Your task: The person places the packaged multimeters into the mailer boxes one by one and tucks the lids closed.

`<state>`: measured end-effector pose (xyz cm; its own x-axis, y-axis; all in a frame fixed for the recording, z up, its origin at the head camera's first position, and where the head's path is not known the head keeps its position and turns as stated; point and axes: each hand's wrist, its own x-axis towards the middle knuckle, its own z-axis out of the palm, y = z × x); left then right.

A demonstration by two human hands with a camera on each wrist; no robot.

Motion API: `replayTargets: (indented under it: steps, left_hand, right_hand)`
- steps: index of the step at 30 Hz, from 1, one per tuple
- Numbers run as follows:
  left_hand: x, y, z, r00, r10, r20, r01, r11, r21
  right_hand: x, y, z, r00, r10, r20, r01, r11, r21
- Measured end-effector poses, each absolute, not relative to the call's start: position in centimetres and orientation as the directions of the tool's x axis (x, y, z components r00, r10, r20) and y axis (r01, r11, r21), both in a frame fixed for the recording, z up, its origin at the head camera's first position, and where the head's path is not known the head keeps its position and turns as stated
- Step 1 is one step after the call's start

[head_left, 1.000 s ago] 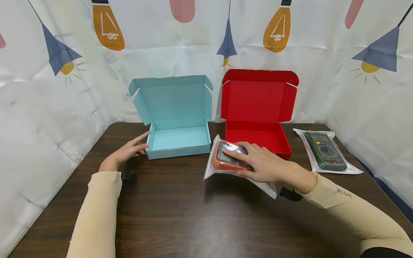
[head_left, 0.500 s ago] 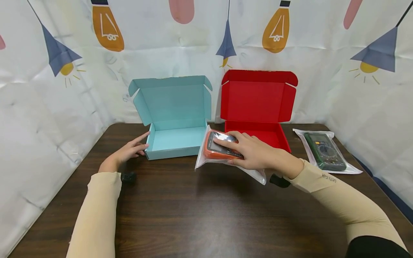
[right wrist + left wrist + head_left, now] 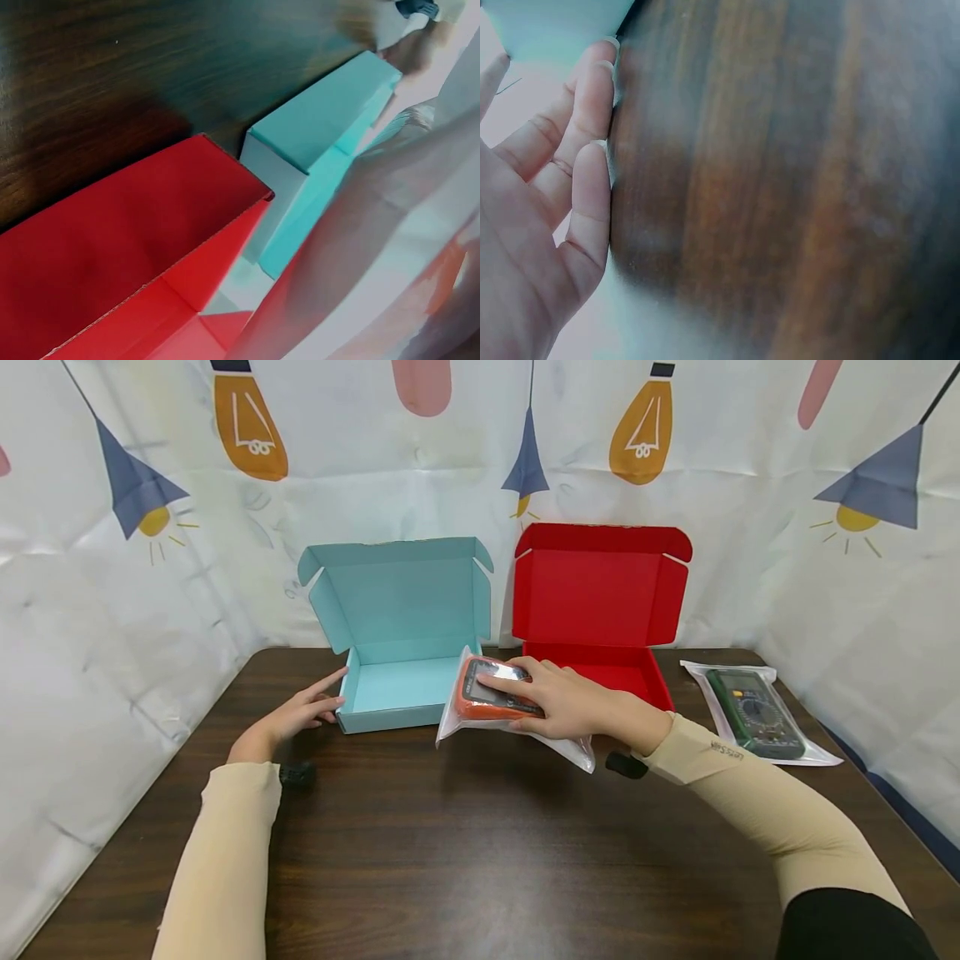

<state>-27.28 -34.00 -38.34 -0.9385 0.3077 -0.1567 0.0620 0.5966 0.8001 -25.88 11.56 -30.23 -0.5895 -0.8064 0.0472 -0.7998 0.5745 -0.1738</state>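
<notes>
My right hand (image 3: 573,700) grips an orange multimeter (image 3: 480,707) sealed in a clear plastic bag, the thumb on its near side and the fingers across its face. It is held tilted above the table, overlapping the front right corner of an open teal box (image 3: 390,718). At that box's left wall, my left hand (image 3: 296,714) rests with the index finger stretched out and the fingertips at the cardboard. In the left wrist view, the lower fingers are slightly bent against the wooden tabletop (image 3: 727,187). The bag (image 3: 390,255) fills the right side of the right wrist view.
An open red box (image 3: 600,585) stands to the right of the teal one, its lid raised; my right hand covers part of its front. Farther right, a green multimeter (image 3: 757,714) lies bagged on the dark wooden table (image 3: 420,860). A patterned white curtain (image 3: 420,497) hangs behind.
My right hand has carried the bagged orange multimeter leftward and slightly away from me, from in front of the red box to the teal box's front right corner. My left hand has stayed put.
</notes>
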Motion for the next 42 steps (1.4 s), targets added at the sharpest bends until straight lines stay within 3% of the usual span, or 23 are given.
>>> replayTargets:
  steps: [25,42]
  left_hand:
    - [-27.1,-33.9,-38.1,-0.936,0.314,-0.158,0.065,0.595,0.801]
    - [-27.2,-34.0,-38.1,-0.938,0.313,-0.150,0.074,0.603,0.794]
  right_hand:
    - [-30.2,6.6,-31.3,-0.524,-0.852,-0.001,-0.847,0.520,-0.109]
    - [-31.9,2.9,-31.1,-0.517,-0.855,-0.048,-0.850,0.519,-0.090]
